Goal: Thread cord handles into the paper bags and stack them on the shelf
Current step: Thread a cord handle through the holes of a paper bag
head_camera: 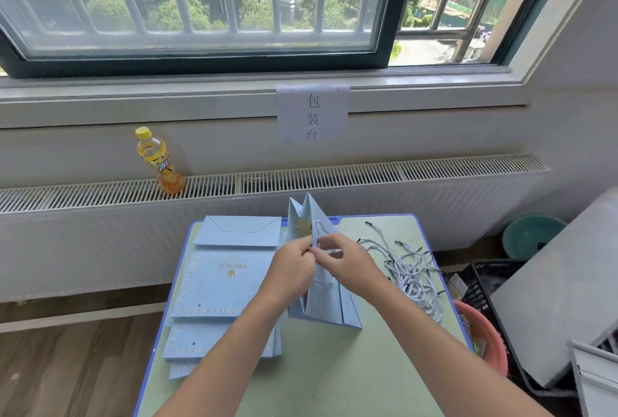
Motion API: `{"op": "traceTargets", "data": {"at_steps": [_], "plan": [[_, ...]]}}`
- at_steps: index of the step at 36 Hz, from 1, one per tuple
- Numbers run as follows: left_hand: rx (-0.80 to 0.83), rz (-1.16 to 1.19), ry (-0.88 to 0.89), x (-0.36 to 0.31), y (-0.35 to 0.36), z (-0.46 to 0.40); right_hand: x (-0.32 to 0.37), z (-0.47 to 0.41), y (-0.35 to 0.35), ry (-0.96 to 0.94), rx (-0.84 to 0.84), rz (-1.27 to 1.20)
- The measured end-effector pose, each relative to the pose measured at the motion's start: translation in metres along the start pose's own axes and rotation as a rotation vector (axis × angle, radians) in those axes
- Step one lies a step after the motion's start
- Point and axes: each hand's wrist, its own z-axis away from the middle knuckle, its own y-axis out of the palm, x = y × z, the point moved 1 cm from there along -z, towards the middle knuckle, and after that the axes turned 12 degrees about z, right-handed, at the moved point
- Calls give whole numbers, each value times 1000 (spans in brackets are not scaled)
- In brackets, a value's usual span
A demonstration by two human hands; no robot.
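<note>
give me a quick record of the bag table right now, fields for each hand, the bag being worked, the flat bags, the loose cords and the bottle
left hand: pinches at the upper edge of the opened bag
right hand: pinches the cord handle at the same edge
opened bag: light blue, on the table, between the hands
flat bags: stack at table left, gold PRINCE print
loose cords: tangled pile, table right
bottle: yellow-capped, upright on the radiator grille
</note>
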Motion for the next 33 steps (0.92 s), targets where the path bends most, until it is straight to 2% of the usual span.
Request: {"op": "traceTargets", "data": {"at_steps": [3, 7, 9, 11, 14, 18, 23, 27, 33], "plan": [[-1, -152, 104, -6, -2, -2, -2, -3, -7, 48, -40, -10], [-174, -208, 231, -3, -6, -11, -1, 2, -14, 38, -57, 28], [-238, -199, 191, 4, -8, -21, -1, 5, -17, 14, -102, 115], [-282, -136, 61, 13, -10, -29, -1, 8, -19, -6, -122, 141], [-233, -49, -44, 22, -5, -35, 0, 11, -26, -29, -149, 144], [-136, 27, -10, 21, 5, -38, 2, 18, -37, -62, -213, 142], [-157, 79, 39, 18, 14, -43, 5, 24, -47, -90, -287, 146], [-172, 37, 70, 22, 14, -48, 3, 25, -54, -63, -307, 166], [-124, -227, -35, 38, 10, -50, -5, 24, -65, -7, -343, 157]]}}
